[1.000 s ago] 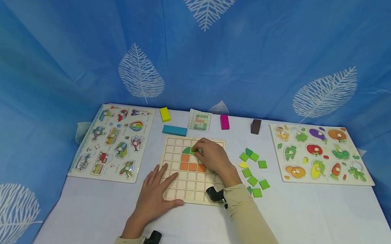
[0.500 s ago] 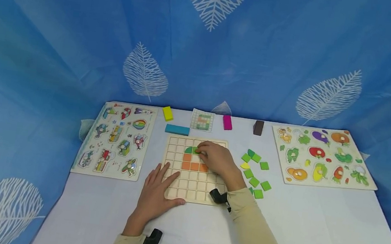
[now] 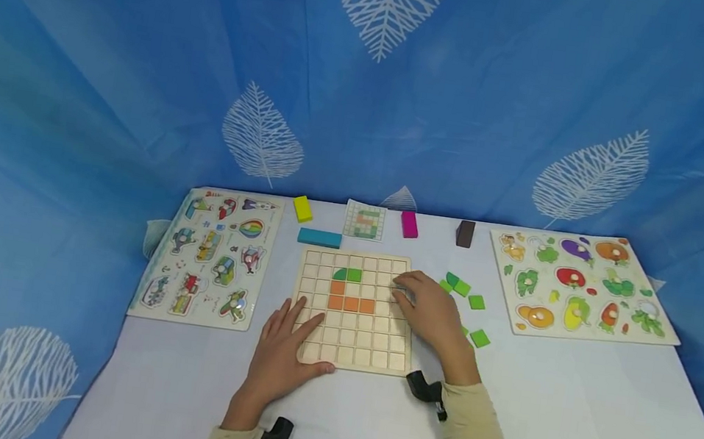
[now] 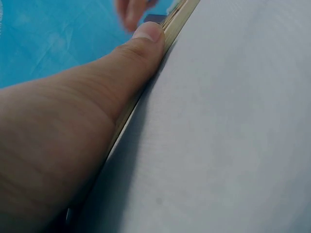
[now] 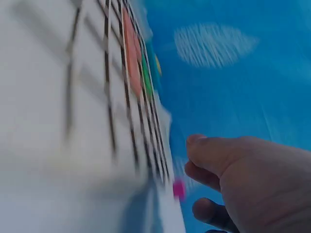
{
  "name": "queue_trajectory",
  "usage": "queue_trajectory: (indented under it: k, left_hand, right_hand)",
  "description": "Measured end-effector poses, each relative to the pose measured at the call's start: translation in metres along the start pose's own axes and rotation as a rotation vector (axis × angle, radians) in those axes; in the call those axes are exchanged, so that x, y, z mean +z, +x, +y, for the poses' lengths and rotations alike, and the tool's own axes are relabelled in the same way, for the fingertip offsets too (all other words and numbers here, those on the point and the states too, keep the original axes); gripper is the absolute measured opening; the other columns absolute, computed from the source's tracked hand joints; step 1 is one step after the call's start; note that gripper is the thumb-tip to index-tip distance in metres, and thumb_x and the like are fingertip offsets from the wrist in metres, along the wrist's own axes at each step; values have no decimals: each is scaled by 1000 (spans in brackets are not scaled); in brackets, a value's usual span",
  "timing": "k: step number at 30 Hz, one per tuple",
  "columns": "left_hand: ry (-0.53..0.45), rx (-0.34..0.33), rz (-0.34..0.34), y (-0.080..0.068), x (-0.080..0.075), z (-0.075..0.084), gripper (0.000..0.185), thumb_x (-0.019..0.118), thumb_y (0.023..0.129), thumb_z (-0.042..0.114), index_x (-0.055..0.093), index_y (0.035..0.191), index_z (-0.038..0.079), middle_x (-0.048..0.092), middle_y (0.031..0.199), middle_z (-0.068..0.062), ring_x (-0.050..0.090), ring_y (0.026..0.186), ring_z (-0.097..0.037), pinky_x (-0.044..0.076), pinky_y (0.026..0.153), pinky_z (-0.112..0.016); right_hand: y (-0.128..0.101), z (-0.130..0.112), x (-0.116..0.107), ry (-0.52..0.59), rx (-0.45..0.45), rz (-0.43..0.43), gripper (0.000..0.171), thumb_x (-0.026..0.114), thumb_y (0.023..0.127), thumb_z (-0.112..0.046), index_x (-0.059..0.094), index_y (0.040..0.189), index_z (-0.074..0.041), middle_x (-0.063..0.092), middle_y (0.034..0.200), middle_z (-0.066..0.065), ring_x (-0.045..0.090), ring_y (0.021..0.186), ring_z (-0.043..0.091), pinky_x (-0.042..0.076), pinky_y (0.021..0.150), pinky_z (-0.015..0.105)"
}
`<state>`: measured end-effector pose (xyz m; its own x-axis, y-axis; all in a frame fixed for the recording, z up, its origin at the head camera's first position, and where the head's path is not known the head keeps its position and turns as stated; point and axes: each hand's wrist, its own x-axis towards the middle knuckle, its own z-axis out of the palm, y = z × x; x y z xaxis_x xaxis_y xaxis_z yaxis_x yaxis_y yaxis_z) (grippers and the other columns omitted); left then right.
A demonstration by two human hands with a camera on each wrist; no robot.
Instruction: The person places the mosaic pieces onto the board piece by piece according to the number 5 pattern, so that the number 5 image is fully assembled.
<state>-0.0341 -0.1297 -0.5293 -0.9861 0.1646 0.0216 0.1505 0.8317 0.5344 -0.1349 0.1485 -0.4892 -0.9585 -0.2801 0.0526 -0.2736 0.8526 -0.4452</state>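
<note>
White table carries a stiff, light board (image 3: 350,338) pinned by the left hand (image 3: 283,353), fingers spread; right hand (image 3: 433,315), loosely curled and empty, nears thin green tiles (image 3: 477,302), best pinched by their edges.

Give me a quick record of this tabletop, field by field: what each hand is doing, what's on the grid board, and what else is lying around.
left hand: lies flat on the near left corner of the grid board, fingers spread
right hand: loosely curled over the board's right edge, holding nothing visible
placed tiles: dark green quarter-round and green square tile side by side, orange tiles below
loose green tiles: right of the board
pattern card: behind the board
far blocks: yellow, teal, magenta, brown
peg puzzles: vehicles left, vegetables right
</note>
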Motion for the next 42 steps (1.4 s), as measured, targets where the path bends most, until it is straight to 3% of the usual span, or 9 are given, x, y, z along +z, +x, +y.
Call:
queue_trajectory:
  k: [3, 7, 13, 16, 23, 34, 42]
  left_hand:
    - [8, 5, 4, 1, -1, 1, 93, 81, 71, 66, 54, 149, 24, 27, 169, -12, 17, 157, -40, 19, 124, -63]
    - [2, -1, 8, 1, -3, 1, 93, 81, 71, 66, 55, 148, 23, 28, 168, -12, 17, 157, -40, 18, 124, -63]
    - [-4, -20, -28, 2, 2, 0, 95, 79, 71, 70, 53, 151, 25, 25, 170, -10, 14, 159, -38, 16, 125, -63]
    - [-13, -24, -37, 1, 4, 0, 95, 78, 72, 71, 52, 151, 26, 24, 171, -9, 13, 159, -37, 15, 126, -61]
    - [-3, -13, -2, 1, 2, 1, 95, 81, 70, 69, 54, 150, 24, 26, 169, -11, 16, 158, -39, 17, 125, -61]
    - [3, -11, -10, 0, 1, 2, 94, 80, 71, 69, 54, 150, 24, 26, 169, -11, 16, 158, -39, 17, 125, -61]
    - [30, 5, 14, 1, 1, 3, 93, 80, 71, 69, 55, 149, 24, 28, 168, -12, 18, 157, -40, 21, 124, -63]
  right_hand:
    - [-28, 22, -6, 17, 90, 113, 29, 71, 97, -27, 72, 122, -12, 69, 128, 9, 67, 119, 33, 57, 93, 51]
    - [-54, 46, -8, 32, 166, 201, 31, 77, 92, -26, 72, 117, -10, 70, 122, 12, 68, 114, 36, 57, 88, 53]
    - [-66, 59, -8, -6, 239, 188, 34, 78, 91, -33, 70, 114, -9, 69, 117, 12, 68, 107, 35, 56, 80, 51]
    - [-65, 57, -7, -23, 261, 157, 29, 76, 92, -30, 71, 111, -8, 69, 116, 12, 68, 109, 36, 56, 83, 52]
    - [-65, 55, -9, -25, 258, 106, 22, 71, 93, -16, 69, 113, -7, 67, 126, 17, 64, 119, 39, 54, 94, 56]
    - [-66, 54, -11, -25, 234, 128, 18, 70, 95, -14, 69, 110, -5, 67, 121, 19, 65, 114, 39, 55, 93, 55]
    - [-50, 37, -10, 18, 132, 140, 16, 72, 96, -18, 70, 108, -9, 69, 116, 11, 68, 110, 33, 56, 90, 51]
